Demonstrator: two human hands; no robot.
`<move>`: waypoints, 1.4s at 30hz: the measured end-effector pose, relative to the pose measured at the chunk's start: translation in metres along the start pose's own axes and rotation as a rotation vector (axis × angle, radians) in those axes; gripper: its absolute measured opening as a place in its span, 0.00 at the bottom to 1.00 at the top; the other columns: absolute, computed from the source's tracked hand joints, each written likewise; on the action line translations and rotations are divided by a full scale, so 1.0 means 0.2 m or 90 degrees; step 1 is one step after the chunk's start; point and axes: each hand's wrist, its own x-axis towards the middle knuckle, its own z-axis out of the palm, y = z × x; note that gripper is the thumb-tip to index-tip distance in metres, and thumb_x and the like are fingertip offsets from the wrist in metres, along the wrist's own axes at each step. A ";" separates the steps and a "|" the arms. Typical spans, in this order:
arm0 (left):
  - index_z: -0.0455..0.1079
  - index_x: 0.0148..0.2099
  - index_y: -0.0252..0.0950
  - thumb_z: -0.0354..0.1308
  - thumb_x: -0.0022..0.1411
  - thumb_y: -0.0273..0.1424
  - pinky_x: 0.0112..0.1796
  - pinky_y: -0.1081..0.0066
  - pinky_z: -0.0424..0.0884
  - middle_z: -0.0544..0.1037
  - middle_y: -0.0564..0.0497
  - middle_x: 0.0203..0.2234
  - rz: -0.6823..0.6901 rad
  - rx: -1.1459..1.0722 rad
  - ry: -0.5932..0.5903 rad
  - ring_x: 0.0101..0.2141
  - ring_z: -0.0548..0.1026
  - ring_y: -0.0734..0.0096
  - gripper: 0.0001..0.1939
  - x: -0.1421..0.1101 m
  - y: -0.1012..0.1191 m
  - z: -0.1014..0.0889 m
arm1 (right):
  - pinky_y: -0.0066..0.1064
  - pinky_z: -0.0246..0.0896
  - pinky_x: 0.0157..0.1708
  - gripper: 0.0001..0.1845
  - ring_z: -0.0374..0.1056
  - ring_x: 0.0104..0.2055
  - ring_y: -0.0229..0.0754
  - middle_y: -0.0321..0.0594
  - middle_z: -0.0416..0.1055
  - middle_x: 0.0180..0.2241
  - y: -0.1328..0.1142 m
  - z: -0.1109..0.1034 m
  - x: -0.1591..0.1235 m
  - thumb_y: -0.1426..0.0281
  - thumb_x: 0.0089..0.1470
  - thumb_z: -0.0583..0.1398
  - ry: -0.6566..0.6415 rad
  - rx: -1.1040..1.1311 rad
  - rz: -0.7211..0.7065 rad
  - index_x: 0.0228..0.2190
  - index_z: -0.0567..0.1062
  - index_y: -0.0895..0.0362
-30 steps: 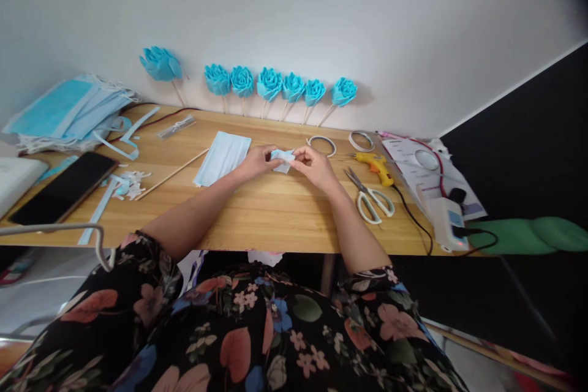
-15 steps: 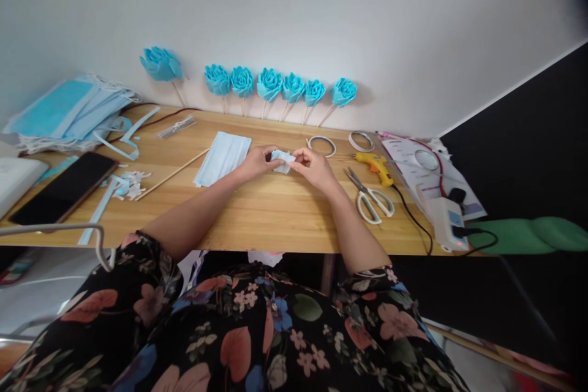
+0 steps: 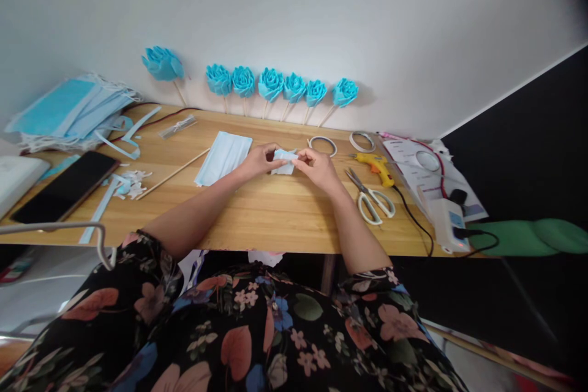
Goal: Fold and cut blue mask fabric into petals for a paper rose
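Note:
Between my two hands is a small pale-blue piece of mask fabric [image 3: 285, 162], held just above the wooden table. My left hand [image 3: 264, 161] pinches its left side with thumb and fingers. On the other side, my right hand [image 3: 316, 165] grips the right edge between thumb and fingertips. A larger light-blue pleated mask sheet [image 3: 223, 158] lies flat beside my left hand. To the right of my right hand are scissors [image 3: 368, 196] with white handles and a yellow glue gun [image 3: 375, 168].
Several blue fabric roses [image 3: 271, 84] on sticks lean against the wall. A pile of masks [image 3: 73, 111], a black phone [image 3: 67, 188], scraps [image 3: 132, 184] and a thin stick [image 3: 173, 174] lie left. Two tape rolls [image 3: 323, 146], papers [image 3: 427, 162] and a power strip [image 3: 449, 225] are right.
The small fabric piece is spread a little wider between my fingers, and more of its surface shows. My hands stay in nearly the same place, and the other things have not moved.

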 end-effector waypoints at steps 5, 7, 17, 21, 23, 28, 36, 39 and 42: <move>0.69 0.34 0.34 0.65 0.51 0.45 0.25 0.75 0.59 0.69 0.55 0.23 0.000 0.009 0.011 0.23 0.64 0.78 0.19 0.00 -0.01 0.00 | 0.30 0.58 0.33 0.10 0.68 0.30 0.39 0.35 0.76 0.29 0.00 0.00 0.00 0.61 0.53 0.63 0.010 -0.038 -0.014 0.31 0.76 0.55; 0.67 0.33 0.35 0.65 0.51 0.45 0.25 0.76 0.59 0.69 0.56 0.23 -0.003 0.010 0.017 0.23 0.65 0.78 0.19 0.00 -0.01 0.00 | 0.31 0.60 0.34 0.10 0.69 0.31 0.39 0.36 0.77 0.29 0.00 0.00 0.01 0.61 0.54 0.63 0.017 -0.042 -0.016 0.31 0.76 0.55; 0.66 0.33 0.35 0.67 0.50 0.44 0.27 0.75 0.64 0.70 0.55 0.24 -0.021 -0.051 0.015 0.24 0.68 0.77 0.19 -0.01 0.04 0.01 | 0.39 0.67 0.47 0.43 0.70 0.51 0.50 0.47 0.75 0.52 0.00 0.01 0.01 0.61 0.45 0.69 -0.018 0.019 -0.022 0.61 0.67 0.53; 0.65 0.32 0.35 0.66 0.52 0.43 0.26 0.75 0.61 0.70 0.55 0.24 0.005 -0.018 0.046 0.24 0.66 0.78 0.18 -0.01 0.04 0.01 | 0.34 0.65 0.39 0.17 0.70 0.37 0.42 0.39 0.77 0.35 0.00 0.03 0.01 0.62 0.50 0.64 0.010 0.016 0.018 0.42 0.77 0.55; 0.66 0.33 0.35 0.65 0.54 0.43 0.26 0.75 0.60 0.70 0.56 0.24 0.025 0.016 0.064 0.23 0.65 0.79 0.17 -0.01 0.04 0.01 | 0.32 0.63 0.35 0.10 0.67 0.32 0.40 0.37 0.74 0.30 0.00 0.04 0.01 0.62 0.52 0.62 0.016 0.010 0.024 0.32 0.76 0.55; 0.72 0.43 0.34 0.68 0.52 0.40 0.26 0.75 0.60 0.71 0.55 0.26 0.025 0.075 0.023 0.23 0.66 0.78 0.20 0.01 0.00 -0.02 | 0.32 0.61 0.35 0.11 0.65 0.32 0.40 0.36 0.73 0.31 0.01 0.04 0.01 0.64 0.49 0.64 -0.012 -0.002 0.018 0.35 0.77 0.56; 0.75 0.49 0.31 0.69 0.52 0.37 0.29 0.74 0.60 0.71 0.56 0.25 0.005 0.130 0.006 0.24 0.65 0.78 0.24 0.03 0.00 -0.06 | 0.34 0.63 0.37 0.16 0.67 0.33 0.41 0.37 0.75 0.33 0.03 0.05 0.02 0.62 0.48 0.64 -0.019 0.031 0.035 0.39 0.77 0.56; 0.75 0.48 0.31 0.68 0.52 0.38 0.28 0.74 0.59 0.69 0.58 0.22 -0.002 0.125 0.002 0.23 0.66 0.77 0.24 0.02 0.02 -0.06 | 0.34 0.63 0.36 0.16 0.67 0.32 0.42 0.37 0.75 0.32 0.03 0.05 0.02 0.60 0.48 0.64 -0.021 0.030 0.037 0.38 0.77 0.55; 0.74 0.45 0.32 0.69 0.51 0.38 0.27 0.74 0.59 0.70 0.58 0.22 -0.008 0.113 0.004 0.22 0.66 0.77 0.21 0.01 0.02 -0.04 | 0.33 0.63 0.35 0.15 0.67 0.31 0.42 0.36 0.74 0.29 0.03 0.05 0.02 0.61 0.48 0.65 -0.027 0.022 0.034 0.38 0.76 0.54</move>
